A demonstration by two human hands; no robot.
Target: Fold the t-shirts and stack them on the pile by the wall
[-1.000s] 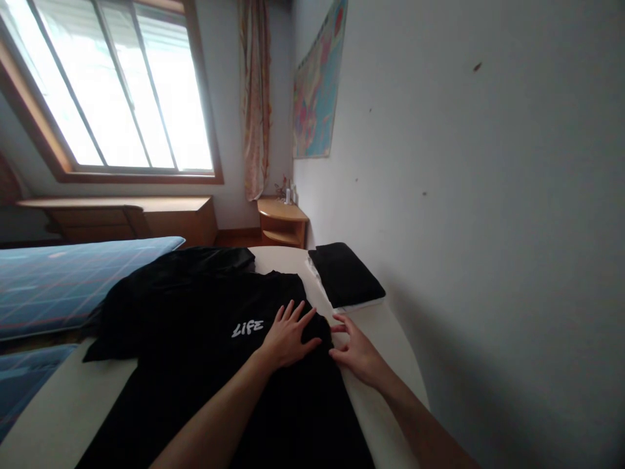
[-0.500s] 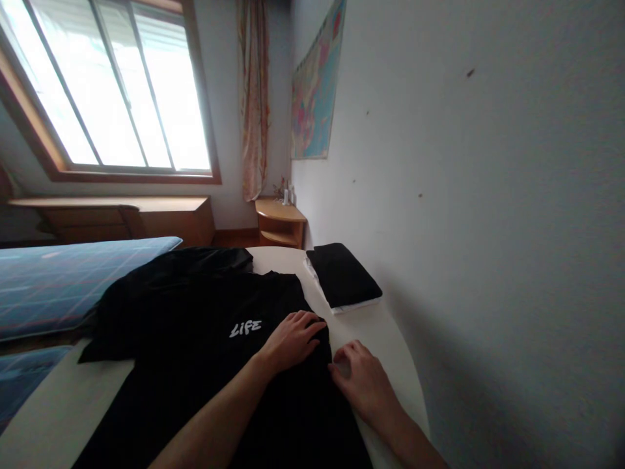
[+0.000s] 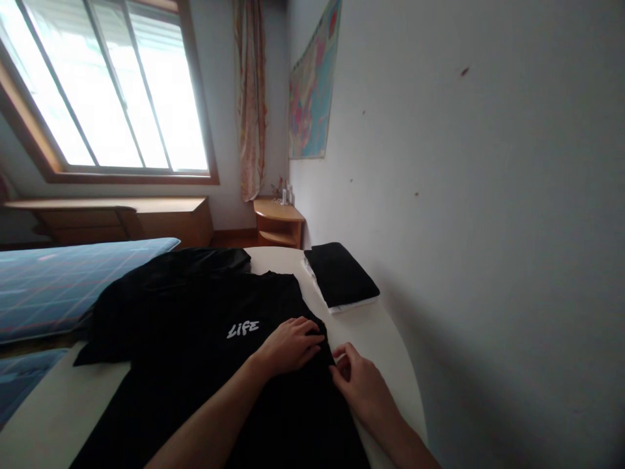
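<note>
Black fabric, lying flat: the shirt [image 3: 205,345] is spread on the pale counter [image 3: 393,345], partly under my left grip [image 3: 291,345] and reaching out leftward from it. Long axis, as I read it from the head feed: upper edge beyond both grips, body running back beneath the left forearm and out of view below. White lettering, "Life" [image 3: 243,329], sits just left of the left grip.

Key relation: the shirt's right-hand edge passes between my two grips. Left grip is on the cloth, palm down, fingers half curled, fingertips at that edge; I cannot tell whether any fabric is pinched under them. Right grip [image 3: 360,384] is outside the edge, over the counter, fingers curled, thumb set apart from them with a visible gap, nothing seen in hold. Its thumb tip points left, at the edge; contact or near miss, I cannot tell. Both grips are near the edge, so I judge neither clearly closer; they approach it from opposite sides.

Outward: a folded black cloth [image 3: 342,273], with something white [image 3: 354,305] beneath it, lies beyond the right grip, near the wall [image 3: 469,247]. Beyond and left of the left grip, a rumpled, glossy black heap [image 3: 173,267] meets the shirt; I cannot trace the boundary, black on black. Farther left, a blue plaid mattress [image 3: 63,280].
</note>
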